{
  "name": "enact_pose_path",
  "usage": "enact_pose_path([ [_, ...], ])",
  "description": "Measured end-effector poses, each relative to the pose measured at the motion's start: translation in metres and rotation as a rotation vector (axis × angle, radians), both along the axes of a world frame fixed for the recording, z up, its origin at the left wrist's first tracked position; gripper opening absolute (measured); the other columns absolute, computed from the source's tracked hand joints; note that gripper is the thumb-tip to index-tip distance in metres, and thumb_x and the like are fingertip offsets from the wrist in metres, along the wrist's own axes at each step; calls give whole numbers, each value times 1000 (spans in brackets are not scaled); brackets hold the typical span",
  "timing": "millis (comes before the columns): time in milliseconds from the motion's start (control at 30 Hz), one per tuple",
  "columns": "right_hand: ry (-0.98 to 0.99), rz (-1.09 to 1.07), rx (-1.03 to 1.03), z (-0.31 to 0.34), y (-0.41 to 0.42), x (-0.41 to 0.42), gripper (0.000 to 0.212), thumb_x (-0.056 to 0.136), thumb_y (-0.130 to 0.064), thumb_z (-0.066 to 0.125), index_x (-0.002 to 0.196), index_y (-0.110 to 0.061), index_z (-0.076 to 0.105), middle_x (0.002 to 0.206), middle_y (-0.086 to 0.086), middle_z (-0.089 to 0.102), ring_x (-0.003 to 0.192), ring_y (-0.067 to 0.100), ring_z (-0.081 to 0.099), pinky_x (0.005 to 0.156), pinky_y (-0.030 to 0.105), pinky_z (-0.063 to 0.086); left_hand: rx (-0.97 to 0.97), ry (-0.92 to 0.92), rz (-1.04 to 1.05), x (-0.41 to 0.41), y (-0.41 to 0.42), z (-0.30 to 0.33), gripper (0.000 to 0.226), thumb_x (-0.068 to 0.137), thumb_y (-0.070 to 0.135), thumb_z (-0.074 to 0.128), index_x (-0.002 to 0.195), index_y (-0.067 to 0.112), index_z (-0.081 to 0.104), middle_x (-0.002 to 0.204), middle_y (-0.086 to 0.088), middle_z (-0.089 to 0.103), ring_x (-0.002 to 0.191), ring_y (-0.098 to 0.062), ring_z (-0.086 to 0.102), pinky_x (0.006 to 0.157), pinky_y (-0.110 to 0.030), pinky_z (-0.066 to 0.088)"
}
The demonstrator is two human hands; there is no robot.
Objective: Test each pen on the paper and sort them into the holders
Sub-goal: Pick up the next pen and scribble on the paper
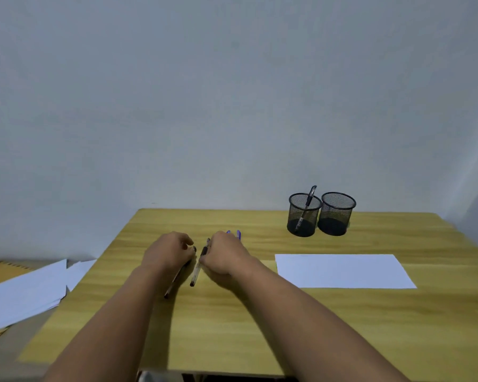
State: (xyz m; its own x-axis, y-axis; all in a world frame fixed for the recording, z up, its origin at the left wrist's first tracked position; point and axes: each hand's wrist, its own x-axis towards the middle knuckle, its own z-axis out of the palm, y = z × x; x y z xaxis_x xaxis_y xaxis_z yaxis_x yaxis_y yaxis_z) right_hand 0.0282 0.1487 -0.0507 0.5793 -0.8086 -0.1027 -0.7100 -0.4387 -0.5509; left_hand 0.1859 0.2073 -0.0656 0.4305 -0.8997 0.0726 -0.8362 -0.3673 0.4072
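Both hands sit at the centre of the frame, low on the tabletop [287, 326]. The left hand [169, 250] lies over a dark pen [174, 282] with its fingers curled down; whether it actually grips that pen cannot be told. The right hand [226, 255] has its fingers bent around the upper end of a clear-barrelled pen [198, 267], which slants down toward the lower left with its tip near the tabletop. Just above the right hand, blue pens [234, 234] peep out, mostly hidden behind the fingers.

To the right of centre lies a blank white sheet of paper [342, 271], well apart from the hands. Further up and right stand two black mesh holders side by side: the left holder [302, 217] has one pen leaning in it, the right holder [336, 216] looks empty. Loose white sheets [22, 293] lie at the left edge of the frame.

This looks like the pick-up step for the next pen. The next move calls for lifting one pen and carrying it right to the paper for a test stroke.
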Motion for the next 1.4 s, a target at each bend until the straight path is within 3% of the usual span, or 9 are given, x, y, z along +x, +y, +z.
enact_pose_path([
  [200, 78, -48, -2, -15, 10, 23, 24, 89, -34, 72, 82, -13, 65, 77, 4, 69, 74, 25, 68, 51, 30, 42, -54, 0, -4, 8, -1, -15, 22, 80, 39, 72, 101, 34, 74, 95, 11, 72, 87, -15, 66, 75, -36, 58],
  [300, 88, -53, 32, -11, 8, 24, 18, 90, -28, 70, 85, -11, 68, 83, 5, 77, 76, 25, 75, 63, 32, 60, -92, 17, -1, 9, -2, -19, 23, 82, 39, 72, 103, 31, 74, 96, 9, 72, 85, -14, 65, 72, -35, 57],
  [367, 68, -50, 33, -4, 6, 20, 20, 90, -30, 71, 91, -10, 69, 88, 7, 76, 83, 28, 77, 74, 38, 65, -117, 13, -1, 7, -2, -20, 28, 85, 41, 71, 111, 31, 71, 103, 8, 69, 90, -14, 64, 73, -36, 56],
  [467, 29, -56, 41, 16, 1, 2, 34, 90, -39, 73, 75, -11, 60, 72, 4, 68, 67, 26, 68, 61, 32, 57, -186, -56, -48, 1, -5, -15, 47, 88, 37, 68, 134, 33, 59, 124, 7, 61, 109, -18, 60, 79, -39, 55],
  [767, -568, -254, 496, 72, -33, -92, 5, 96, -5, 68, 97, -2, 72, 76, 8, 72, 52, 14, 62, 48, 22, 53, -310, -76, -280, -45, -14, 28, 10, 91, 34, 70, 100, 33, 74, 95, 14, 66, 94, -13, 59, 78, -38, 53],
  [1000, -929, -355, 575, 60, -42, -137, 19, 102, -30, 72, 101, -12, 75, 71, -3, 68, 53, 8, 59, 50, 20, 49, -370, 73, -406, -121, -29, 59, 12, 98, 31, 61, 94, 25, 71, 83, 12, 72, 74, 0, 63, 68, -30, 50],
  [1133, -972, -529, 501, 49, -42, -144, 36, 110, -31, 54, 87, -7, 68, 59, 1, 50, 46, 13, 42, 45, 23, 32, -262, 276, -443, -170, -33, 71, 26, 100, 25, 58, 85, 12, 75, 71, 1, 70, 44, -3, 46, 50, -21, 37],
  [1333, -1091, -945, 388, 47, -89, -200, 31, 107, -17, 45, 88, -6, 67, 72, 10, 57, 38, 16, 42, 34, 18, 27, 119, 456, -464, -165, -27, 56, 25, 97, 24, 65, 77, 15, 78, 68, 5, 71, 67, -13, 58, 70, -33, 52],
  [1400, -1043, -978, 325, 54, -102, -236, 34, 107, -20, 47, 81, -8, 66, 67, 8, 55, 46, 20, 42, 38, 21, 31, 54, 429, -341, -145, -21, 40, 25, 96, 27, 66, 76, 17, 76, 72, 5, 74, 66, -15, 59, 66, -33, 51],
])
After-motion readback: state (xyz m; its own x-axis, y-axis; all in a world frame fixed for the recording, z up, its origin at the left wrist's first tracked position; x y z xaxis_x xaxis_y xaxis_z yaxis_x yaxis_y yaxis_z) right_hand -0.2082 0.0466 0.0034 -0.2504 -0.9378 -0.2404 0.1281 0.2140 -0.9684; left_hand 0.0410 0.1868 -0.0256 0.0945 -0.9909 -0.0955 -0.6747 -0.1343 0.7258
